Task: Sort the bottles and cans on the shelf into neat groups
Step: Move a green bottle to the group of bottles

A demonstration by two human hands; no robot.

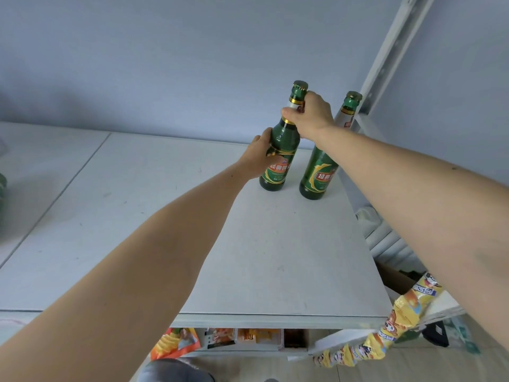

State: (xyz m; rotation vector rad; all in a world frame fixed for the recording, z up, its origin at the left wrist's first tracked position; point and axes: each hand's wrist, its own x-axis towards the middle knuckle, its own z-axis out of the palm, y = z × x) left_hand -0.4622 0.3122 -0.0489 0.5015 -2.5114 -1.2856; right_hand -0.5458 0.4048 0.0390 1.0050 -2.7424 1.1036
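Note:
Two green glass bottles with red labels stand upright at the back right of the white top shelf (275, 257). My right hand (311, 114) grips the neck of the left bottle (281, 158). My left hand (257, 157) wraps around that same bottle's body from the left. The second bottle (319, 172) stands just to the right, partly hidden behind my right forearm, and no hand touches it.
A white metal upright (385, 59) rises behind the bottles at the shelf's right end. Another green object (2, 186) shows at the far left edge. Snack packets (176, 343) and boxes fill the shelf below, and a yellow packet strip (391, 318) hangs at the right.

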